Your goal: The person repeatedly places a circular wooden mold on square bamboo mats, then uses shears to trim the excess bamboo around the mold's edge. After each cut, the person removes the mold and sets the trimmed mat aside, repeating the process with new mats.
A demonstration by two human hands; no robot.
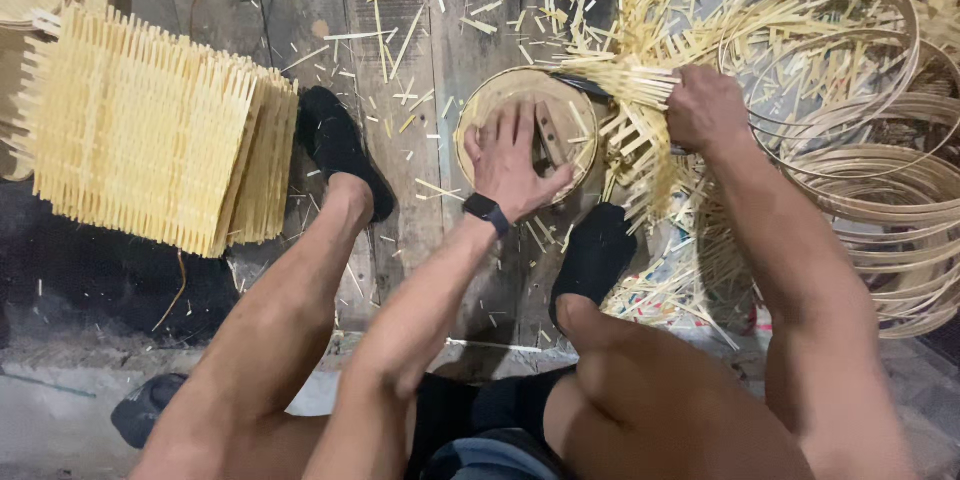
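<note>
From the head camera, one left hand (512,162) lies open, fingers spread flat on one round woven bamboo disc (525,125) between two black-socked feet, while one right hand (706,107) is closed around a dark-bladed knife (585,86) at the disc's edge, beside one stack of woven mats (150,130).

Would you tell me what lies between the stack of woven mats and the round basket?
In the head view, a black-socked foot on plank floor strewn with bamboo slivers.
</note>
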